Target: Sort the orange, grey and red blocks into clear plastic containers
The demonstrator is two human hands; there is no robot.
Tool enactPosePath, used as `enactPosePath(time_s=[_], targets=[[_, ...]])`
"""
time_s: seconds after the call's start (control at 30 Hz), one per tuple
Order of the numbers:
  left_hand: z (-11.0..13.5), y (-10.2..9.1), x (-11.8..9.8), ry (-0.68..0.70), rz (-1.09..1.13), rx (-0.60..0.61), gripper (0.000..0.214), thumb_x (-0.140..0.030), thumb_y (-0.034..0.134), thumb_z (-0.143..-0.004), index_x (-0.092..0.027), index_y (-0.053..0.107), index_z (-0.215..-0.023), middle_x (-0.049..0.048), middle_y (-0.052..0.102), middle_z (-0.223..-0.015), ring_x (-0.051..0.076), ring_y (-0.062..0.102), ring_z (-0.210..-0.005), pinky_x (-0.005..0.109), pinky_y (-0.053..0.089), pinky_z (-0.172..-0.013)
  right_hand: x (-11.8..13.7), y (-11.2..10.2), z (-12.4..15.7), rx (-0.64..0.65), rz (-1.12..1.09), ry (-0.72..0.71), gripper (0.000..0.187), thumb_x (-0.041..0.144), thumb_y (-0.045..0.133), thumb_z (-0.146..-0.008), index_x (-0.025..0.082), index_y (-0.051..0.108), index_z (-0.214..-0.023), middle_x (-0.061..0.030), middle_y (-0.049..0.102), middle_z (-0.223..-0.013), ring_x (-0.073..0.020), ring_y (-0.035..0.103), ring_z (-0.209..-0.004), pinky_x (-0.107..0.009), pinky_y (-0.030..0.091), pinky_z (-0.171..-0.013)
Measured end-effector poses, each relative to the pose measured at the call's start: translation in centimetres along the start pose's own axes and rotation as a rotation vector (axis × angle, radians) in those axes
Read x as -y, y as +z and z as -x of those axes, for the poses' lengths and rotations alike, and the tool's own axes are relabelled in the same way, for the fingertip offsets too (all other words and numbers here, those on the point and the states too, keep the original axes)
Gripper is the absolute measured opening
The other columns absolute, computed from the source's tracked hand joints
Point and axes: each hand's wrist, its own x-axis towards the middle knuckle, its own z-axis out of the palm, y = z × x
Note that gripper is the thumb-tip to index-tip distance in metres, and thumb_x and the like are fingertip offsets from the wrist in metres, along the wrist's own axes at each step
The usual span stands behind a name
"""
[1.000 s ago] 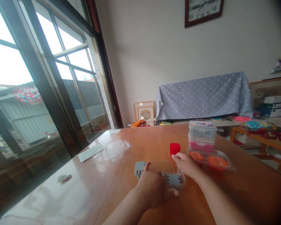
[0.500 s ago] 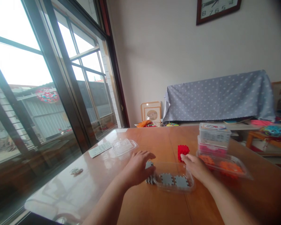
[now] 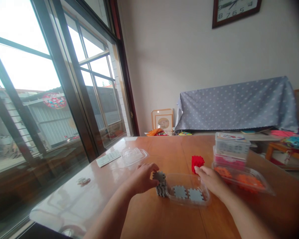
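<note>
Head cam: left hand [image 3: 144, 178] half-curled, thumb and fingertips at the top edge of the gray stack [image 3: 161, 190]; can't tell if gripped. Stack's on the table [image 3: 161, 219], just left of the clear tray [image 3: 183, 202], two gray tiles [image 3: 180, 192] inside. Right hand [image 3: 211, 177]: thumb against red stack [image 3: 197, 161] behind tray, fingers mostly hidden, grip unclear. Orange tiles [image 3: 250, 182] in right-hand tub [image 3: 269, 190].

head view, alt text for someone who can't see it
A person's left hand is at a stack of gray notched tiles beside a clear tray with more gray tiles inside; the right hand is at a red block. Orange pieces lie in another tray on the table.
</note>
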Motion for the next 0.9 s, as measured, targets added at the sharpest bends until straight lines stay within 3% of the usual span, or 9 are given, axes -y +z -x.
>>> enactPosePath(time_s=[0.1,0.23,0.5,0.73,0.9], targets=[[-0.1,-0.3,-0.5,0.047,0.010,-0.054,0.038,-0.023,0.077,-0.073,-0.023,0.065,-0.110,0.0044,0.070,-0.113,0.027,0.062,-0.109,0.039,0.047,-0.098,0.3,-0.1,0.1,-0.015,0.012,-0.011,0.051,0.065,0.039,-0.095,0.022,0.053,-0.070,0.0017,0.050,-0.060,-0.0166,0.048,-0.061,-0.027,0.034,-0.059],[-0.8,0.1,-2.9,0.149,0.077,-0.068,0.030,-0.021,0.076,-0.075,-0.022,0.066,-0.103,0.0050,0.069,-0.108,0.023,0.063,-0.100,0.034,0.049,-0.089,1.0,-0.3,0.4,-0.053,0.023,-0.003,0.052,0.065,0.041,-0.093,0.022,0.049,-0.066,0.0021,0.047,-0.058,-0.0162,0.047,-0.061,-0.026,0.033,-0.058],[-4.1,5.3,-7.9,0.195,0.131,0.163,0.032,-0.025,0.076,-0.071,-0.023,0.068,-0.102,0.0038,0.068,-0.106,0.020,0.064,-0.085,0.027,0.050,-0.071,1.4,-0.6,0.4,-0.054,0.014,-0.017,0.051,0.063,0.039,-0.095,0.022,0.053,-0.069,0.0018,0.052,-0.063,-0.0159,0.048,-0.062,-0.026,0.033,-0.061],[-6.3,8.0,-8.7,0.124,0.080,0.310,0.038,-0.040,0.079,-0.069,-0.025,0.071,-0.103,0.0031,0.072,-0.104,0.022,0.066,-0.084,0.028,0.048,-0.066,1.8,-1.0,0.5,-0.085,0.002,-0.031,0.049,0.061,0.040,-0.096,0.022,0.049,-0.067,0.0024,0.052,-0.061,-0.0156,0.046,-0.061,-0.026,0.032,-0.061],[-6.5,8.7,-8.5,0.069,0.073,0.317,0.048,-0.045,0.080,-0.067,-0.026,0.070,-0.110,0.0041,0.073,-0.105,0.024,0.067,-0.085,0.030,0.049,-0.069,2.2,-1.3,0.7,-0.079,0.008,-0.021,0.049,0.061,0.041,-0.095,0.022,0.048,-0.066,0.0032,0.048,-0.059,-0.0149,0.044,-0.060,-0.026,0.030,-0.060]])
